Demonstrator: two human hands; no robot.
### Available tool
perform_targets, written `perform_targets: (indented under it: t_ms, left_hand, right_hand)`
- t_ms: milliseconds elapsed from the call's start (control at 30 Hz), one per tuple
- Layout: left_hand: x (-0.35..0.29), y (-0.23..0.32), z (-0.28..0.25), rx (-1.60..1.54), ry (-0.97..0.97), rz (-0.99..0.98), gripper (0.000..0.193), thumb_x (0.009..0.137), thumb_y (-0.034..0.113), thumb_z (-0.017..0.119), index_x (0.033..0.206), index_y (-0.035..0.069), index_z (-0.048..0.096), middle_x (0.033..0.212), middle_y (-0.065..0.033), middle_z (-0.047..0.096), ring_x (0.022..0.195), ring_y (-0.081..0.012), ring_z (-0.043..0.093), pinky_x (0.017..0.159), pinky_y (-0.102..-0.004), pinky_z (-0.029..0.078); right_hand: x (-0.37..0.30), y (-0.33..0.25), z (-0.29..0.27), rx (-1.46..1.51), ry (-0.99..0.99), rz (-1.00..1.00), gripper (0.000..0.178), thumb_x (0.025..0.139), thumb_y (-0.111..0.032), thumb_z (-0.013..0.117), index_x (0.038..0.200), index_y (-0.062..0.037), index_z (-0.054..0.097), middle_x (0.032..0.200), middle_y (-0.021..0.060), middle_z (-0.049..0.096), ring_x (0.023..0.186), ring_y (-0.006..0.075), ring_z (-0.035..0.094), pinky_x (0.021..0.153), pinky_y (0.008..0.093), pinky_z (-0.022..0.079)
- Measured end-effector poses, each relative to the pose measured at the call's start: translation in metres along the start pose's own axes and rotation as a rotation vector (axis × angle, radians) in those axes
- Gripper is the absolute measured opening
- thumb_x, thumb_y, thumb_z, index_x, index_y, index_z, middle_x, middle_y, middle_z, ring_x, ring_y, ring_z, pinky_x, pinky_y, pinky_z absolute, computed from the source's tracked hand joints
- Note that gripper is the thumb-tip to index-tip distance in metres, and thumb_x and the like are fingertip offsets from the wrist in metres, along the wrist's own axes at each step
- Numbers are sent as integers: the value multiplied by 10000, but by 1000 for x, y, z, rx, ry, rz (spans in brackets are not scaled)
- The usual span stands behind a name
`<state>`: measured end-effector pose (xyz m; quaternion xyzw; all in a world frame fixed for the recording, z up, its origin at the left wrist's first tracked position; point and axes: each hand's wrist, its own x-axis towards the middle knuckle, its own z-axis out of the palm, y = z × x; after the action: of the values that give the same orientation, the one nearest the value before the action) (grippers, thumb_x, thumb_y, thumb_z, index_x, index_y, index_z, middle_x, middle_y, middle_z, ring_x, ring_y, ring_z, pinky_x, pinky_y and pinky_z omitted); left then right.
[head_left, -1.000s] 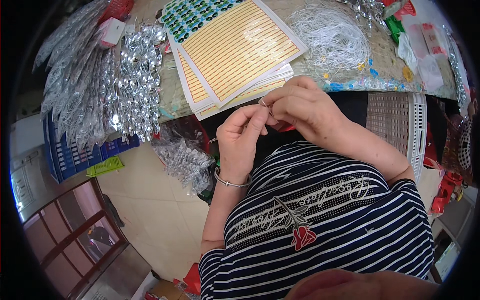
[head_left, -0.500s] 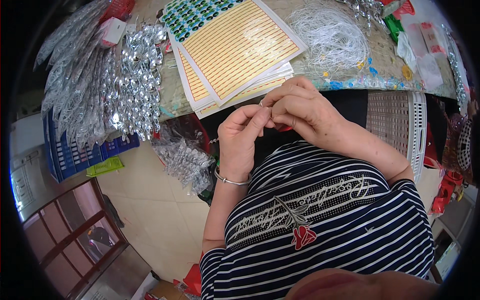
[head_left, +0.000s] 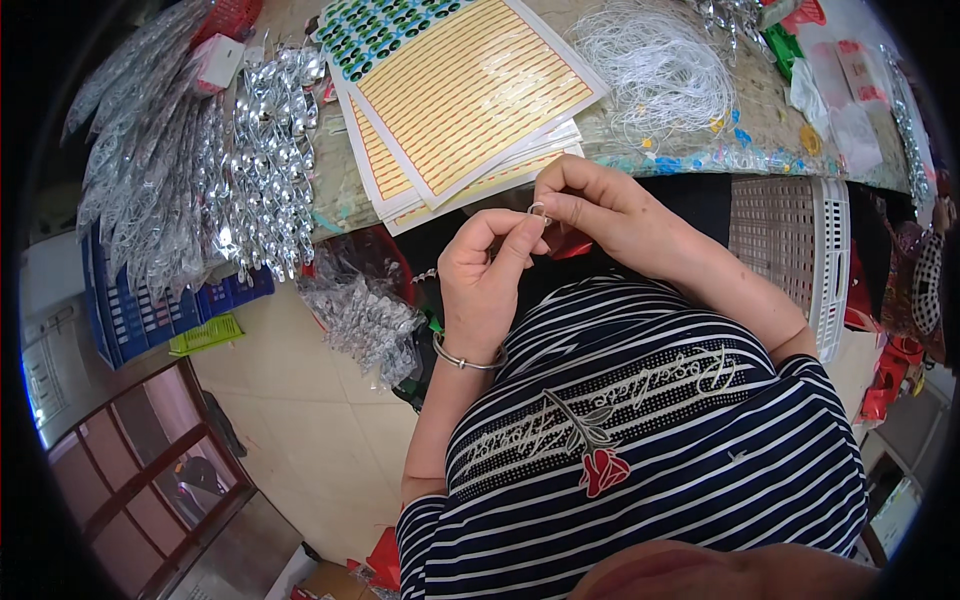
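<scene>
My left hand [head_left: 482, 265], with a bangle at the wrist, pinches thumb against forefinger just beyond my striped shirt. Meeting it fingertip to fingertip, my right hand [head_left: 605, 208] is also closed in a pinch. Between the tips shows a small pale loop [head_left: 538, 209], perhaps cord; the rest of it is hidden by the fingers. A short silvery beaded strand [head_left: 425, 275] sticks out to the left of my left hand. Something shiny and red [head_left: 570, 245] lies below my right fingers, mostly covered.
Printed sticker sheets [head_left: 470, 95] are stacked on the worktable [head_left: 690, 160]. White cord [head_left: 655, 65] lies tangled to their right. Silvery twisted strands [head_left: 275, 150] hang over the table's left edge, above a bag of silver pieces [head_left: 365, 320]. A white plastic basket [head_left: 830, 260] stands at the right.
My right hand's fingers have shifted, with forefinger and thumb now arched around the pale loop, which shows more plainly. My left hand keeps its pinch. The view has moved slightly.
</scene>
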<state>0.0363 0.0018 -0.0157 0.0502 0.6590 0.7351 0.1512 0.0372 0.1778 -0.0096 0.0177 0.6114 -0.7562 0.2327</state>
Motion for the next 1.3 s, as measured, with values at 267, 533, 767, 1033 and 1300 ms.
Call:
perform_targets:
  t_ms: [267, 533, 767, 1033, 1300]
  left_hand:
    - [1, -3, -3, -157, -43, -78, 100, 887, 93, 631, 886, -5, 652, 783, -37, 636, 674, -67, 544, 607, -185, 400]
    - [1, 0, -1, -150, 22, -86, 84, 875, 61, 625, 907, -9, 659, 791, -35, 642, 687, -62, 539, 607, -184, 393]
    - [0, -3, -3, -14, 7, 28, 86, 895, 77, 625, 938, 7, 649, 810, -14, 647, 703, -38, 544, 612, -181, 423]
    - [2, -8, -1, 73, -6, 80, 75, 892, 50, 616, 929, -11, 637, 832, -26, 645, 718, -62, 558, 643, -197, 449]
    - [7, -18, -5, 441, -4, 394, 75, 839, 6, 635, 913, -5, 630, 783, -74, 634, 657, -147, 587, 619, -246, 463]
  right_hand:
    - [8, 3, 1, -99, 18, -279, 121, 939, -147, 571, 957, -31, 602, 647, -4, 543, 456, 31, 414, 389, 186, 304]
    - [2, -8, -2, -172, 171, -273, 110, 921, -102, 579, 952, -23, 649, 883, 17, 562, 823, 98, 542, 747, 236, 452]
    - [-10, -11, 1, -655, 194, -568, 98, 839, -44, 652, 934, -23, 666, 844, 59, 555, 783, 156, 568, 681, 258, 466]
    - [-10, -8, 1, -799, 237, -587, 113, 803, -38, 677, 914, -22, 672, 808, 75, 559, 731, 185, 586, 626, 265, 479]
    - [-2, -9, 1, -1011, 256, -728, 129, 720, -49, 726, 823, -22, 652, 789, 65, 565, 684, 224, 589, 566, 304, 477]
